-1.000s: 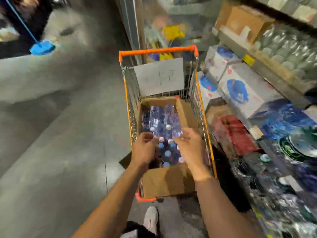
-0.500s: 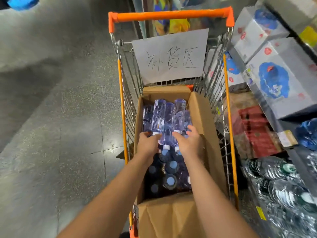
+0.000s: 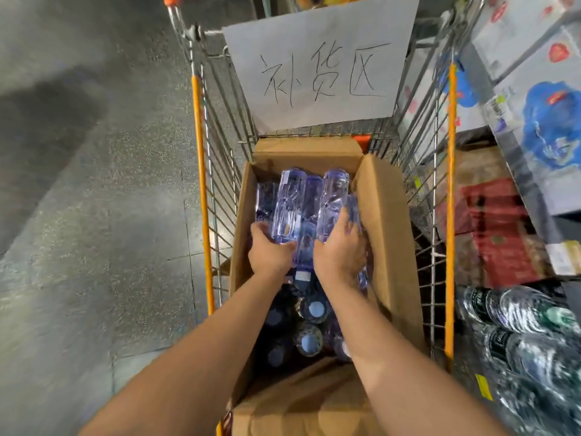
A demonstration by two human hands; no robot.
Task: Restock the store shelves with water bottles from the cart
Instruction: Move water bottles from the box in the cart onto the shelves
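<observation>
An orange-railed wire cart [image 3: 198, 158] carries an open cardboard box [image 3: 388, 234] full of clear bluish water bottles. Several bottles lie flat on top at the far end. My left hand [image 3: 267, 251] grips the left lying bottle [image 3: 289, 206] near its neck. My right hand [image 3: 341, 250] curls round the right lying bottle [image 3: 333, 199] with fingers along its side. Between my hands lies a third bottle [image 3: 306, 234]. Upright bottles with pale blue caps [image 3: 316, 308] stand in the near part of the box, partly hidden by my forearms.
A handwritten paper sign [image 3: 320, 64] hangs on the cart's far end. To the right run store shelves with white-and-blue boxes [image 3: 547, 121], red cartons [image 3: 500, 231] and shelved water bottles [image 3: 528, 328]. Grey speckled floor [image 3: 94, 215] lies to the left.
The view has moved closer over the cart. Both hands slid forward from the bottle caps onto the bodies of the lying bottles and now grasp them.
</observation>
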